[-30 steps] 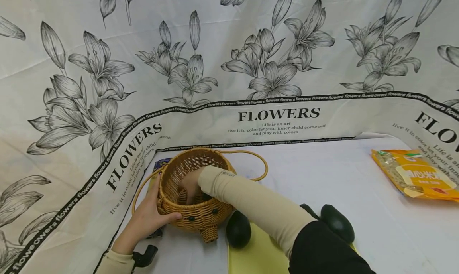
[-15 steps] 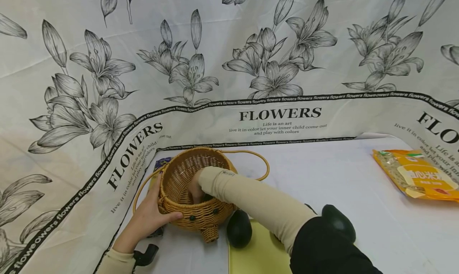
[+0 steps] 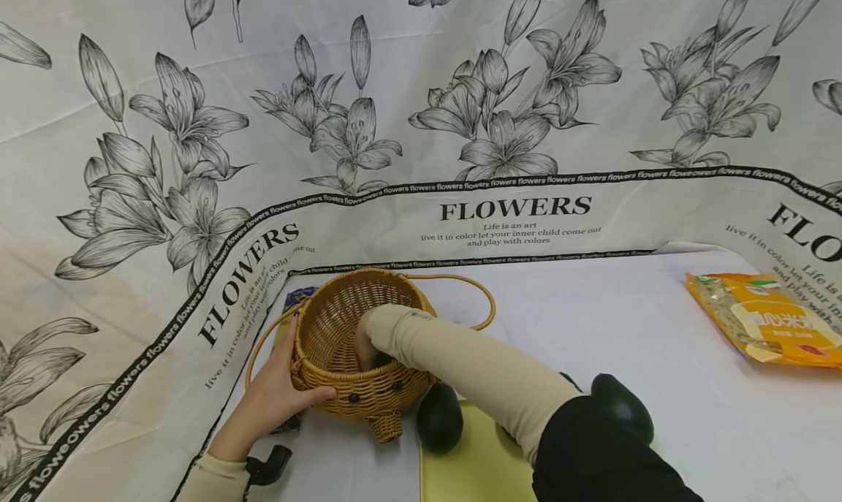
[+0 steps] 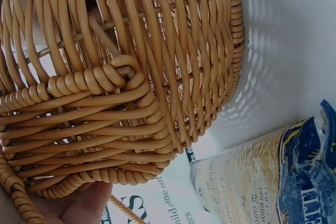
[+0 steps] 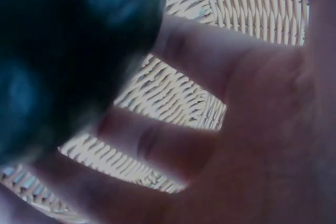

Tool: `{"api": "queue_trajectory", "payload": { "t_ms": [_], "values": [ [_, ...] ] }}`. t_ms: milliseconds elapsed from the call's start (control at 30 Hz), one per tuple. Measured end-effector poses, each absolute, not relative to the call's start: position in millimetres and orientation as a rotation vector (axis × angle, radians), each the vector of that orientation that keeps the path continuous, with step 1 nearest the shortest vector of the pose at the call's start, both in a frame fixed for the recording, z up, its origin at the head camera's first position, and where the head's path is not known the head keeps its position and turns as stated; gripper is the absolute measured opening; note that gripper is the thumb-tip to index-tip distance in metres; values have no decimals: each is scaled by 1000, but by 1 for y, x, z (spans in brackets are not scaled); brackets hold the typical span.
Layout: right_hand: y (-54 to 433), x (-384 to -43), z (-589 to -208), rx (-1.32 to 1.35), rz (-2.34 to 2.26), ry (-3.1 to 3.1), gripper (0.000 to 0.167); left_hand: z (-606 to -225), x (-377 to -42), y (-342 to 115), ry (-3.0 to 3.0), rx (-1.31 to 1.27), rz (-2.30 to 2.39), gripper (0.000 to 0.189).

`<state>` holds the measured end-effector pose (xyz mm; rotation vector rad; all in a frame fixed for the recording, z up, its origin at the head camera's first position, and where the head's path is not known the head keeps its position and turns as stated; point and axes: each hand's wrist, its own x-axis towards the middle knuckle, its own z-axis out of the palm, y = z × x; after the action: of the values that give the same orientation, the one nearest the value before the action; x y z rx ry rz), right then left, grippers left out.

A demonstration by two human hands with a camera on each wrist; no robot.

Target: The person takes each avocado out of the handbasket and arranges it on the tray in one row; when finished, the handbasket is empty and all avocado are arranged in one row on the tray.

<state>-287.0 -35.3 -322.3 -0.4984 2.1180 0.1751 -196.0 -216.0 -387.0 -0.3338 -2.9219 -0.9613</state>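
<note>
A brown wicker basket [image 3: 362,403] with a looped handle and a small snout-like bump stands tilted on the white table. My left hand [image 3: 272,392] grips its left side, thumb on the front and fingers round behind. Deep inside the basket is my right hand [image 3: 364,341], mostly hidden by the wall and sleeve. The right wrist view shows its fingers spread round a dark green avocado [image 5: 68,51], with the weave behind. Just outside, close to the basket's front right, lies another avocado [image 3: 440,418] at the edge of a yellow-green board [image 3: 473,458].
Beyond the right sleeve lies one more avocado [image 3: 621,407], partly covered by the arm. An orange bag of grain [image 3: 776,319] lies at the far right. A spaghetti packet [image 4: 252,182] is beside the basket's left side. A flower-printed cloth [image 3: 513,221] stands behind the table.
My right hand has shifted slightly right inside the basket, and its fingers, visible a second ago, are now mostly hidden. The left hand keeps its hold.
</note>
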Motion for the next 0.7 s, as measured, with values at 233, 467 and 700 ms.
{"api": "queue_trajectory", "payload": {
  "t_ms": [233, 467, 700],
  "values": [
    [-31, -290, -327, -409, 14, 2154, 19, -388, -196, -217, -2924, -330, -967, 127],
    [-25, -292, -330, -585, -48, 2229, 20, -387, -197, -217, -2934, -321, -965, 127],
    [-25, -294, -330, -611, 46, 2269, 17, -388, -198, -217, -2925, -335, -966, 127]
  ]
}}
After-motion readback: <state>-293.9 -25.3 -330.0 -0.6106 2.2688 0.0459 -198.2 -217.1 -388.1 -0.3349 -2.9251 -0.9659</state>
